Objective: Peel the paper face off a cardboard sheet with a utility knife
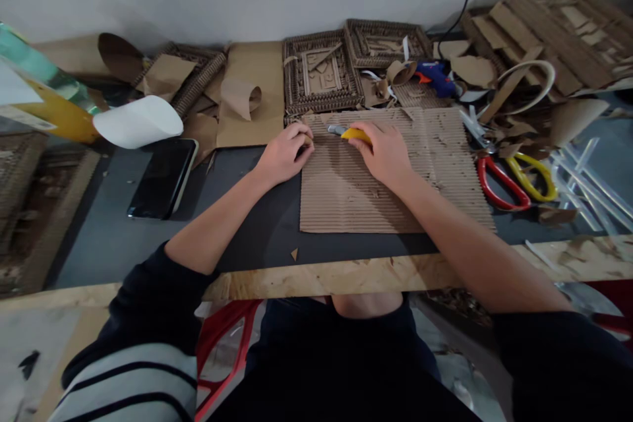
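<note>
A yellow utility knife [357, 135] is gripped in my right hand [386, 153], its metal blade pointing left. That hand rests over a corrugated cardboard sheet [346, 201], whose ridges run across and whose surface is torn in spots. My left hand [287, 155] is closed at the sheet's upper left corner. Between its thumb and fingers shows a small brown bit that looks like a piece of cardboard, mostly hidden by the fingers. The blade and my left fingers are apart.
Cardboard frames [324, 72] stand along the wall, with a blue glue gun [438, 78] near them. On the right lie scissors [504, 188] with red and yellow handles, and clear glue sticks [588, 178]. A phone [163, 178] and a white paper roll [139, 122] are on the left.
</note>
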Demonstrator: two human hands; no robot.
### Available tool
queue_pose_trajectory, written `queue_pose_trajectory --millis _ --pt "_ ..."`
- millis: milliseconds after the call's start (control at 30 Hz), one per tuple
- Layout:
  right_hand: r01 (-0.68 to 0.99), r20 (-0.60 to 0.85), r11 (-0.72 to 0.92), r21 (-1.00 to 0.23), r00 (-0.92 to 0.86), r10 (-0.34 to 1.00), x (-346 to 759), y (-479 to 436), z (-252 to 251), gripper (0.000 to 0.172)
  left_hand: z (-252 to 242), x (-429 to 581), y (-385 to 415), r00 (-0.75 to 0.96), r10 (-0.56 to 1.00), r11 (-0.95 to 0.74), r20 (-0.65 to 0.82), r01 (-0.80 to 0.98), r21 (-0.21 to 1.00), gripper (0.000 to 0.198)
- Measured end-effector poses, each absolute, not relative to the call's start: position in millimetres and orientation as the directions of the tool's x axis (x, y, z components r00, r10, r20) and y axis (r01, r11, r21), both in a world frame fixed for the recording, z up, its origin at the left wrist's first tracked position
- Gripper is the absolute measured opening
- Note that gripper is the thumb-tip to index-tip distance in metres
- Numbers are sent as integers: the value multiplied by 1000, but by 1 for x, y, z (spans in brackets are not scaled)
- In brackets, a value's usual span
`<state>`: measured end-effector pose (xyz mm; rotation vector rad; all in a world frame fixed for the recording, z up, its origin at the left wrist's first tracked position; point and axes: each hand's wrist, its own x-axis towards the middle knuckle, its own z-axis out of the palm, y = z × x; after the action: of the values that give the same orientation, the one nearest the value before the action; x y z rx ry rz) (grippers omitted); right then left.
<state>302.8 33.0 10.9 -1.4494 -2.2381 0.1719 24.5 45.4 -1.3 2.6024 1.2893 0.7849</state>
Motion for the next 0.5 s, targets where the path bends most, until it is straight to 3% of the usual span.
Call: queue_pose_trajectory --millis 300,500 --pt "784 347 471 -405 -346 872 303 35 8 33 -8 24 58 343 811 -552 474 716 427 15" --pt "790 335 462 -404 -342 878 304 34 9 32 -19 17 63 240 855 -490 460 665 564 40"
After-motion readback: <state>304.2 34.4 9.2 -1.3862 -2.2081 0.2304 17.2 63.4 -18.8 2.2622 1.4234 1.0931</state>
